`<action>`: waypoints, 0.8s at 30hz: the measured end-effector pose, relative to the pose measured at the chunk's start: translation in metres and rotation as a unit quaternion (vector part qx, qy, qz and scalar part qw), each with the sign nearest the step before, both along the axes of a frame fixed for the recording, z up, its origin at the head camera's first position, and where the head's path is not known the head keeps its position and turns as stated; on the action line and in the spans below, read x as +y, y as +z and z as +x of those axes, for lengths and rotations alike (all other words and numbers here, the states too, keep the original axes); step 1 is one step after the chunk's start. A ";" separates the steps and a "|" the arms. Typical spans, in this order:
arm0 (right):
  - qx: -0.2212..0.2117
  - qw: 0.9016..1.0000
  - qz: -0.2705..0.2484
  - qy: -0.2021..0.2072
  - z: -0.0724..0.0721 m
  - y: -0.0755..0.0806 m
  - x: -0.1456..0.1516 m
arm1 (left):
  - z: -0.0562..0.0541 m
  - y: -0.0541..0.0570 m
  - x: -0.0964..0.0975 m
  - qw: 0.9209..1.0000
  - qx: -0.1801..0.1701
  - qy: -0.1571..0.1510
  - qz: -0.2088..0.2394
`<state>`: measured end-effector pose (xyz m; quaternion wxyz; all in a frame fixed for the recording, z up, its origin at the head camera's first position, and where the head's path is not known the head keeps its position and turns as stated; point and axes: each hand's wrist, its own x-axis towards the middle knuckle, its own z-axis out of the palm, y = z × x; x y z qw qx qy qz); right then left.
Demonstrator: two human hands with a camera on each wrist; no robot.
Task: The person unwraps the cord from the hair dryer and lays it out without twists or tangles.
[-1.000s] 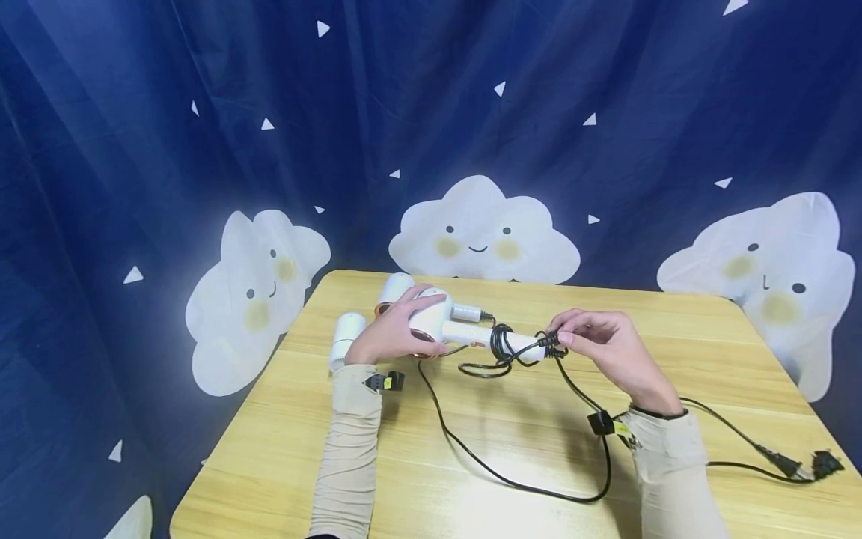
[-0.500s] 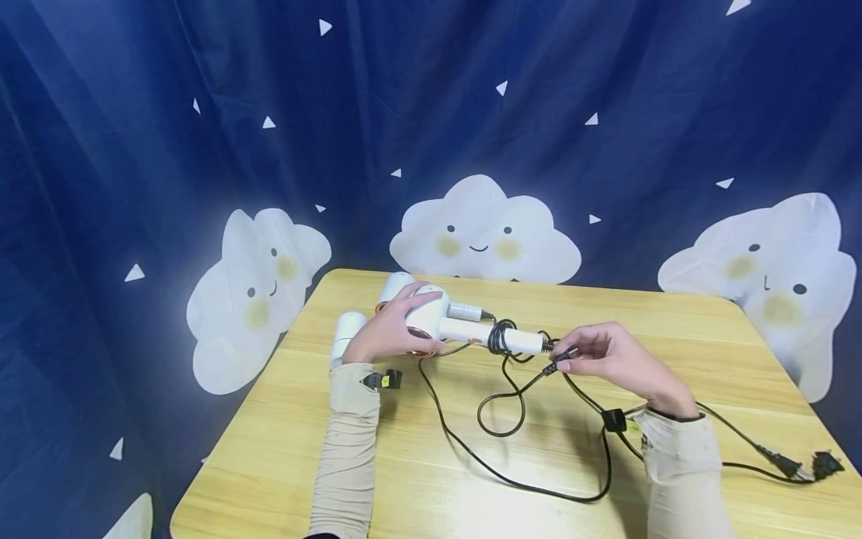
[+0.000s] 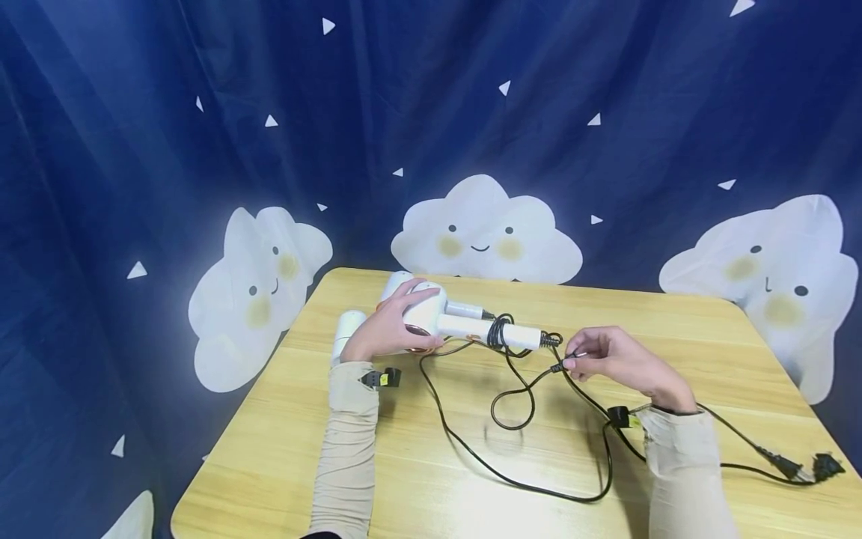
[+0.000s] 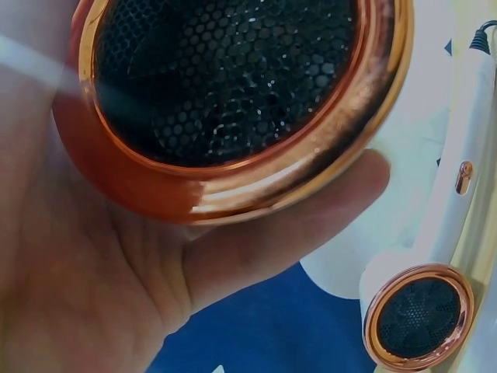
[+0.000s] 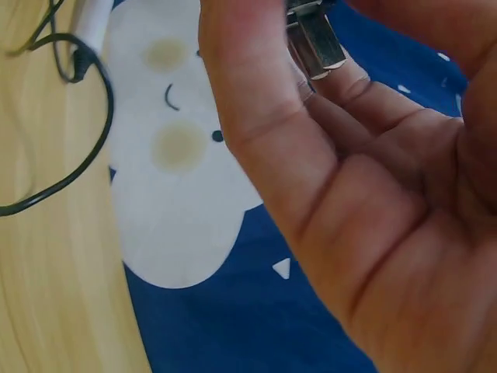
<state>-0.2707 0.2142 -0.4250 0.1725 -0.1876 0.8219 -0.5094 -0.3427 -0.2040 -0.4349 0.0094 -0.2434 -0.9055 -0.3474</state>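
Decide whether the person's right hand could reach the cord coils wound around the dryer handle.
Probably yes: the right hand pinches the plug beside the coils; nothing lies between.

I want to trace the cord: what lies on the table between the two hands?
In the head view, the white dryer handle wrapped in black cord, then a loose loop toward the right hand.

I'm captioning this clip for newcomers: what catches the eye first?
A white hair dryer at the wooden table's far side, its body gripped by the left hand. Its black cord, partly wound round the handle, trails to the right hand, which pinches the plug.
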 end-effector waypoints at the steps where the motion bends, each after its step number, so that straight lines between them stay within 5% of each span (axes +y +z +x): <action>1: -0.008 1.000 -0.003 -0.001 -0.002 -0.003 0.001 | 0.000 0.000 0.000 1.000 0.001 -0.001 0.001; 10: -0.052 0.995 -0.039 -0.075 -0.014 -0.020 -0.006 | 0.001 0.003 0.002 1.000 0.010 -0.001 -0.002; 18: -0.013 0.983 -0.096 -0.156 -0.019 -0.024 -0.012 | 0.005 0.008 0.007 1.000 0.006 -0.010 -0.009; 24: 0.022 0.962 -0.154 -0.224 -0.021 -0.026 -0.021 | 0.006 0.008 0.011 1.000 -0.003 -0.025 -0.012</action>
